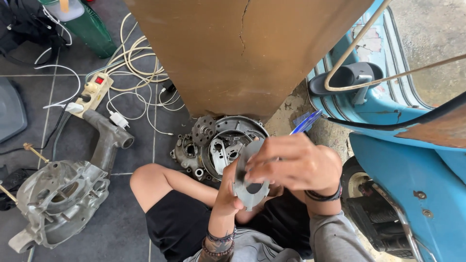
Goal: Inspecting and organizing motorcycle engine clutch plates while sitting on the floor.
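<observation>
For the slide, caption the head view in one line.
Seated on a tiled floor, both hands, left and right, hold a flat metal ring plate above an opened engine assembly.

The left hand grips a flat grey metal ring from below, held upright over the lap. The right hand lies across its top, fingers curled over the rim. Just beyond, on the tiled floor, sits a round engine cover with gears. A grey engine casing rests far left; a blue scooter stands right.
</observation>
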